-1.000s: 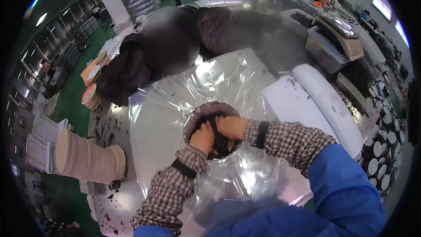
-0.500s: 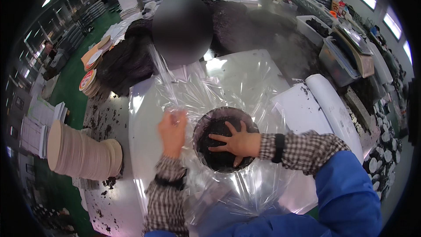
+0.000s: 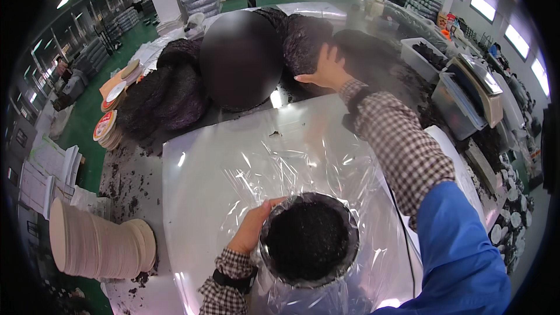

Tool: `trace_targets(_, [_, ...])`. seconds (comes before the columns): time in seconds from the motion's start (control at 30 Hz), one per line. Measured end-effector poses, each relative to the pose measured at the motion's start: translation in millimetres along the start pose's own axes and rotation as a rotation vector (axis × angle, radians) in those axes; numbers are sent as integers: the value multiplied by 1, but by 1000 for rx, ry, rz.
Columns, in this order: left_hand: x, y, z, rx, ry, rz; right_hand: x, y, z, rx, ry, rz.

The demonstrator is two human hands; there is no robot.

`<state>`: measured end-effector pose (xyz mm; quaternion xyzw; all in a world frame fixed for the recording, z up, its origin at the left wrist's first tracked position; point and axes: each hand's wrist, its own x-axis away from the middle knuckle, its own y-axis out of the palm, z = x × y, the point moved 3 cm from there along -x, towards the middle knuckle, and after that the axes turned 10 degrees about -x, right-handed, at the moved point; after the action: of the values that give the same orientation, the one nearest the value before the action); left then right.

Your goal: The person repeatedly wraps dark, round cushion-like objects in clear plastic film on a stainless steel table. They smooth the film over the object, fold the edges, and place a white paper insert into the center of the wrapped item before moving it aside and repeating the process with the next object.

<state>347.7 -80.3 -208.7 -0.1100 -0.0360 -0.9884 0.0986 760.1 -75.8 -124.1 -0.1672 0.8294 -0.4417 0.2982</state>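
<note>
My left hand (image 3: 252, 227) at the round container (image 3: 352, 239); my right hand (image 3: 326, 73) farther out, fingers spread wide

The left curves against the container's left side, grip unclear; dark fill (image 3: 306, 239) sits inside, no long axis showing; the purplish-black mound (image 3: 298, 39) lies beyond, nearer my right, contact unclear.

Left hand (image 3: 253, 227) at tub (image 3: 352, 239), right hand (image 3: 328, 72) spread

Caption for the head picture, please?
Left hand at a round container of dark stuff, open right hand near a dark bundle.
</note>
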Motion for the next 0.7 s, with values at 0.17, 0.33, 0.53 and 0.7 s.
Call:
trace_targets(0.17, [10,-4,16,-75,81,-8,-34,31,-73,340,-470,240])
trace_targets(0.33, [9,-5,0,84,16,-14,-59,71,-50,201,-19,115])
trace_targets(0.53, [3,-4,6,27,56,-33,-36,-78,15,6,-535,377])
trace_targets(0.7, [12,-8,-2,-72,151,74,115,-179,31,361,-735,-30])
